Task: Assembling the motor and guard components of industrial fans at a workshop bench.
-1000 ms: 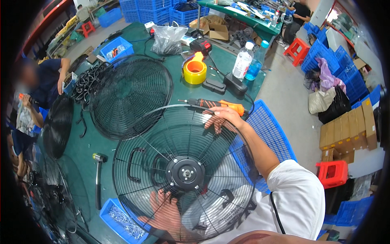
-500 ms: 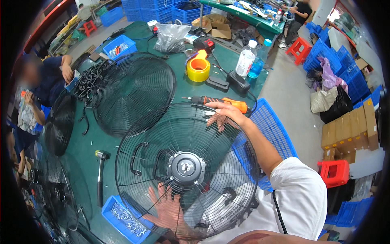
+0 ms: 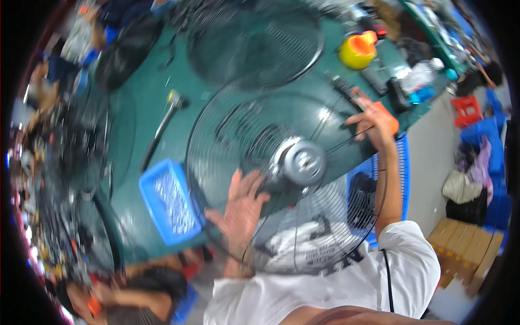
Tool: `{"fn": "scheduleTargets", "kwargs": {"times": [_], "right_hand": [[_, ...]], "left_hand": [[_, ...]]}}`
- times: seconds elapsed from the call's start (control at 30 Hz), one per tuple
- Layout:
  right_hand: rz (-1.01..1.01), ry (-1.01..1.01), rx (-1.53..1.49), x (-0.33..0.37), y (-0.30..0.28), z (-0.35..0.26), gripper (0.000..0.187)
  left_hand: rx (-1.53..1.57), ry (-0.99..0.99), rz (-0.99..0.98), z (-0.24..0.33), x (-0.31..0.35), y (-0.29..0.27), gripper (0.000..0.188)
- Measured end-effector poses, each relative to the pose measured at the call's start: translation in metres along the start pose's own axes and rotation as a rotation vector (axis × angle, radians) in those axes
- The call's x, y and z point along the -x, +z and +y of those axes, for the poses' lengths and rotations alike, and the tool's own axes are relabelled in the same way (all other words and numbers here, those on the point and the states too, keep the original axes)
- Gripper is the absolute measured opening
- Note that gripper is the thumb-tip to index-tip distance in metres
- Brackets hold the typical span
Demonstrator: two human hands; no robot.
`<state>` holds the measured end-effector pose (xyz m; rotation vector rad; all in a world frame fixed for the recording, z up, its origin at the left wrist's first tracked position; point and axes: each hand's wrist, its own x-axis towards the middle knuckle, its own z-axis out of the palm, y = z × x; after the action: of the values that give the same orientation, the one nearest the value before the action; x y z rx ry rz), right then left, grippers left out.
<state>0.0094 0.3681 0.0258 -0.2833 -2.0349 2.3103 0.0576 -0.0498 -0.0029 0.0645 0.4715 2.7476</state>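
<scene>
In front of me is a round black wire fan guard (image 3: 216,154) with a grey motor (image 3: 305,161) at its centre. My left hand (image 3: 239,208) is at the guard's near left side, fingers spread, seen among its wires. At the far right rim, my right hand (image 3: 374,122) has its fingers stretched apart, close to an orange electric screwdriver (image 3: 388,117) on the table. Motion blur hides whether either hand touches the wires. Left of the guard stands a blue bin (image 3: 187,219) of small screws, with a hammer (image 3: 160,132) beyond it.
Another black fan guard (image 3: 254,49) lies farther back on the green table (image 3: 141,103). A yellow tape roll (image 3: 357,51) and bottles (image 3: 422,76) stand at the back right. A blue crate (image 3: 403,162) is beside my right arm. A co-worker (image 3: 130,292) is at lower left.
The view has swung, so the table's things appear shifted, mostly rightward, and blurred. Both hands remain by the fan guard. A co-worker has come into view at lower left.
</scene>
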Motion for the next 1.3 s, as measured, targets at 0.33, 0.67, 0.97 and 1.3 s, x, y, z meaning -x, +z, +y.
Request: {"fn": "scheduleTargets", "kwargs": {"times": [0.33,0.67,0.97,1.3], "right_hand": [[-0.002,0.029,-0.012,-0.007,0.006,0.004,0.052],[0.011,-0.044,-0.003,-0.008,-0.005,0.011,0.057],[-0.006,0.057,-0.13,-0.016,-0.02,0.026,0.068],[0.088,-0.005,-0.028,-0.015,-0.02,0.032,0.073]], "left_hand": [[-0.581,-0.152,0.221,0.0,-0.005,-0.021,0.117],[0.021,-0.061,0.026,0.004,-0.018,0.006,0.112],[0.02,-0.046,0.141,0.032,0.012,0.008,0.101],[-0.548,0.025,0.359,0.043,0.046,0.043,0.095]]}}
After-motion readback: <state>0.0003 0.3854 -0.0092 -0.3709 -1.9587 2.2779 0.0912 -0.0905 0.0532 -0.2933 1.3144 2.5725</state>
